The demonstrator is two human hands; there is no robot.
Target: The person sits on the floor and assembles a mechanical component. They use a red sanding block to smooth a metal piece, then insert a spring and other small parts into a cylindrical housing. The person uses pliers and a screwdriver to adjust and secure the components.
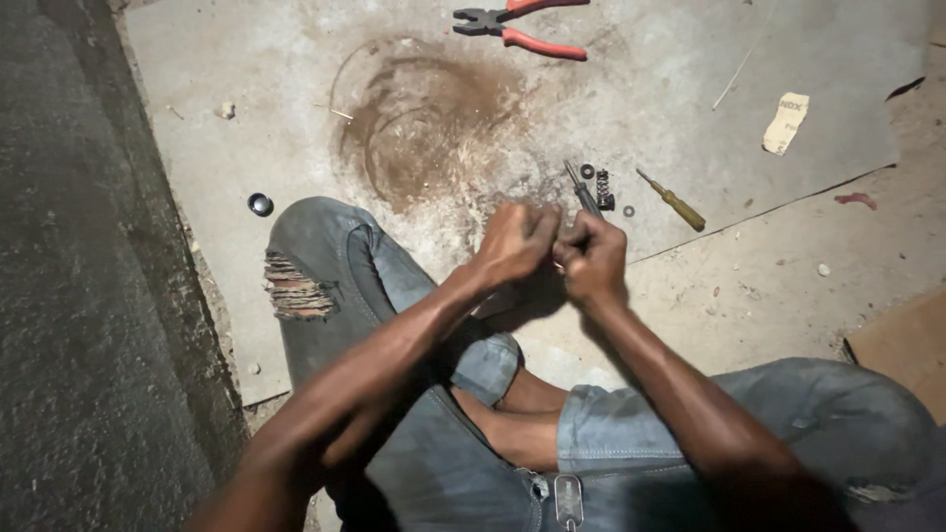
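Head view, steeply down, close overhead

The person wears faded blue-grey denim jeans (424, 463), rolled or cut short so the cuffs (591, 419) end in thick stitched hems. The leg on the left has a ragged rip (294, 288) with frayed pale threads hanging across the hole. A metal zip pull (569, 500) shows at the near edge. Both forearms are bare, with no sleeves, watch or rings visible. The left hand (512, 241) and right hand (591, 258) are ungloved.
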